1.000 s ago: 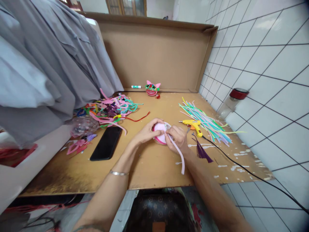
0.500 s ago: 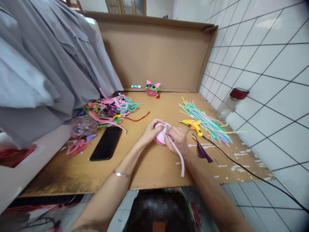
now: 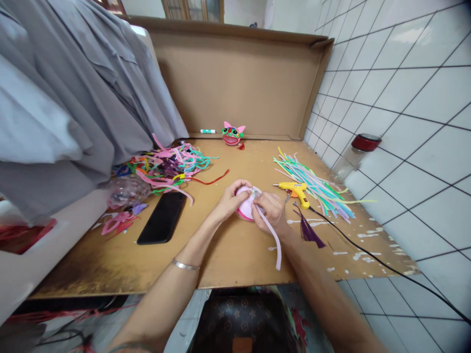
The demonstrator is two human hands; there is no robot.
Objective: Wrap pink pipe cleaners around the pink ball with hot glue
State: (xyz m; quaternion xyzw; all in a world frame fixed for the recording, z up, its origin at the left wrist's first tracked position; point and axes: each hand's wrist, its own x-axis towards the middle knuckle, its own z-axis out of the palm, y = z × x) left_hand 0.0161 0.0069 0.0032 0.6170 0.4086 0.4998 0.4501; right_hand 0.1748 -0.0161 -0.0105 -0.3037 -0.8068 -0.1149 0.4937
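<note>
A round pink coiled piece [image 3: 244,206] rests on the cardboard work surface [image 3: 228,245] in front of me. My left hand [image 3: 228,200] curls round its left edge and grips it. My right hand [image 3: 271,211] is closed on a light pink pipe cleaner [image 3: 273,239] at the piece's right side; the loose end trails down toward the table's front edge.
A yellow glue gun [image 3: 294,189] with a black cord lies right of my hands, beside a bundle of pastel pipe cleaners [image 3: 316,186] and a purple tassel [image 3: 309,230]. A black phone [image 3: 162,217], tangled pipe cleaners [image 3: 165,166], a small pink mask figure [image 3: 232,134], a jar [image 3: 355,154] and hanging grey cloth [image 3: 73,98] surround them.
My left fingers have curled a little more over the top of the pink piece. My right hand has barely shifted.
</note>
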